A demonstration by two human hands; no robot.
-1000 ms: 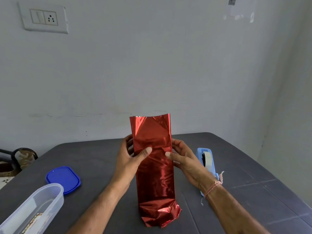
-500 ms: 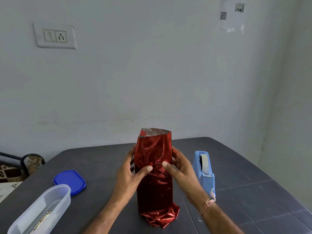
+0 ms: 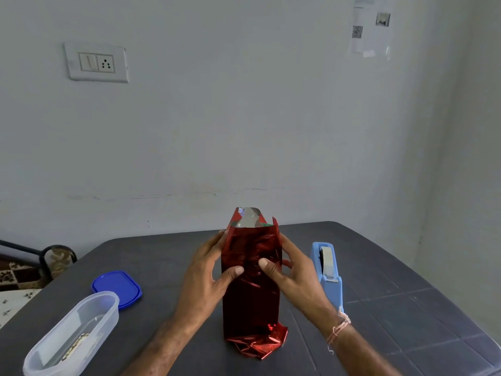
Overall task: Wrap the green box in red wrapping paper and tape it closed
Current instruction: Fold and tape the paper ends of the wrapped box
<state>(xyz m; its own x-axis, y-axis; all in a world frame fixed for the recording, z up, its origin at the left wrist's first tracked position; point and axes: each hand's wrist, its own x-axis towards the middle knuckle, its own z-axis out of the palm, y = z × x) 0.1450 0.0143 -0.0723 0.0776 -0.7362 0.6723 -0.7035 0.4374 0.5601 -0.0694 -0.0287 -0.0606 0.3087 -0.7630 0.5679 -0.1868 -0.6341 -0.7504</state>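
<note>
Clamping left hand and right hand round the paper, I'm risking its open top springing loose.

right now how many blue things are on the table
2. The blue lid lies left of the wrapped box by the clear container; the blue tape dispenser stands right of it beside the right hand. Nothing more shows.

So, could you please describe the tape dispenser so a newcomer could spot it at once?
On the dark grey table, find the tall red-wrapped box standing in the middle. Just past the right hand that holds it lies the tape dispenser. It is pale blue, long and narrow, with a whitish tape roll, unlike the dark blue lid on the left.
</note>
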